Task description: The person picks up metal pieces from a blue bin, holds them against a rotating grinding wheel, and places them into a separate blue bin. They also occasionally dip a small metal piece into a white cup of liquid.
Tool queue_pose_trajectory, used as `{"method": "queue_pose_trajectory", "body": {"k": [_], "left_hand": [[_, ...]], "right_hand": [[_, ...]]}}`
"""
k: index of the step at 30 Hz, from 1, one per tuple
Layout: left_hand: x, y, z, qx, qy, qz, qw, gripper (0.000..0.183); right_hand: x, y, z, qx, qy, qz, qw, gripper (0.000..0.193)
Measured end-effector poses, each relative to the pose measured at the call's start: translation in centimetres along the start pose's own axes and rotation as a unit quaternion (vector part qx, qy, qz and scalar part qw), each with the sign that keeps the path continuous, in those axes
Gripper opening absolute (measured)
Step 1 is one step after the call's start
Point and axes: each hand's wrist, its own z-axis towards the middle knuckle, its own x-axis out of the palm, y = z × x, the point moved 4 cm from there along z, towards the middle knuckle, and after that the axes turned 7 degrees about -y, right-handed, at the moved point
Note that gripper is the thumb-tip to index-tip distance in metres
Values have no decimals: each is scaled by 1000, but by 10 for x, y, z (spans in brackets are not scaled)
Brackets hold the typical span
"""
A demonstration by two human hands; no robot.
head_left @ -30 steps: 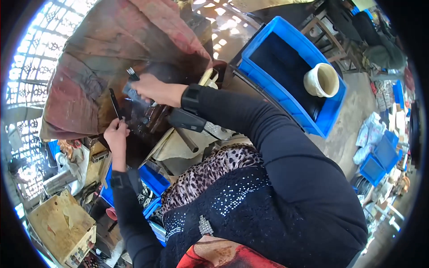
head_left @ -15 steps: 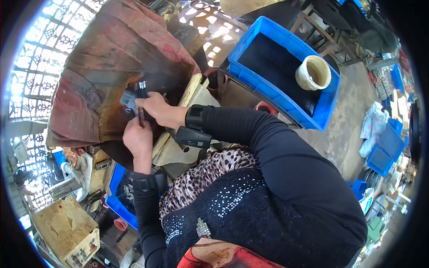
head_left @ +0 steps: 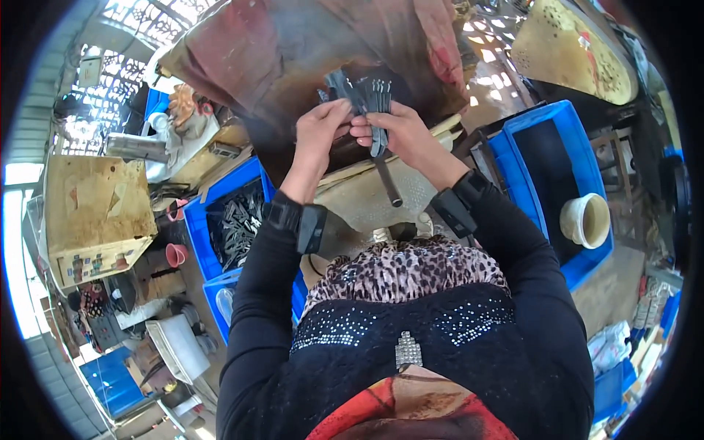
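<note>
My right hand [head_left: 402,133] is closed round a bundle of slim dark metal pieces [head_left: 380,95], their narrow ends standing up side by side past the fingers. Close beside it, my left hand [head_left: 321,133] has thumb and fingers pinched together at a greyish metal piece [head_left: 339,84]; its exact shape is blurred. The fingertips of both hands nearly meet. Below the right hand a dark round rod [head_left: 389,183] points toward me, and whether it is held cannot be made out. Both hands are in front of a dark hollow under a stained reddish cloth cover [head_left: 235,55].
At left, a blue crate [head_left: 196,220] holds many similar dark metal pieces. A worn wooden box [head_left: 99,191] stands farther left. On the right, a blue tray [head_left: 572,121] carries a cream bucket [head_left: 585,221]. A pale board [head_left: 352,202] lies between my body and the cloth.
The view has swung, so the cloth and both hands appear farther right and higher. My right hand now shows a fanned bundle of metal pieces, beside the left hand.
</note>
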Motion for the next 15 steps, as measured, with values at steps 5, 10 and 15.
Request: {"method": "queue_pose_trajectory", "body": {"k": [5,10,15], "left_hand": [[5,13,9,-93,42,-269,958,14],[-4,12,14,-67,56,-318,944,11],[15,12,-9,-55,63,-178,980,9]], "right_hand": [[4,0,-5,29,32,-11,999,23],[-11,10,-3,1,-44,22,999,24],[0,-2,-4,14,11,-37,999,20]]}}
